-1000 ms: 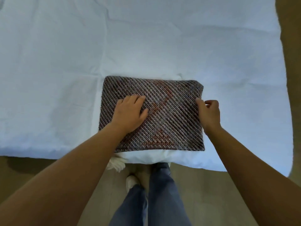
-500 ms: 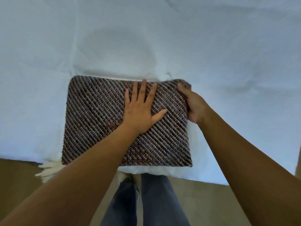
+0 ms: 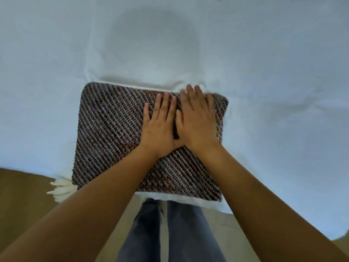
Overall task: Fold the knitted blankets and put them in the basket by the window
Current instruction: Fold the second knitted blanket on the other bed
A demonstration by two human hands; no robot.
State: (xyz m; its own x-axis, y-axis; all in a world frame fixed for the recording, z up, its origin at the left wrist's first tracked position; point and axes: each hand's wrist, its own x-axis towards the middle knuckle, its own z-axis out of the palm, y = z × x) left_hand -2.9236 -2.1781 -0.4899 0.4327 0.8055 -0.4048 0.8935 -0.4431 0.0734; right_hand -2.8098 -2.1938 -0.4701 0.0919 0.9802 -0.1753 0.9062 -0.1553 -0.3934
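Both hands, left (image 3: 160,133) and right (image 3: 196,123), flat-fingered, gripping nothing, pressing folded brown diagonal-knit blanket (image 3: 117,133) on white bed (image 3: 56,72); basket unseen, carrying remains.

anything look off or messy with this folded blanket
Mostly tidy. A white fringe pokes out from under the knitted blanket at its near left corner and hangs over the edge of the bed.

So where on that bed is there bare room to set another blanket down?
Bare white sheet lies beyond the knitted blanket and on both its sides. The near edge is crowded: blanket, left hand and right hand pressing on it, white fringe at its corner.
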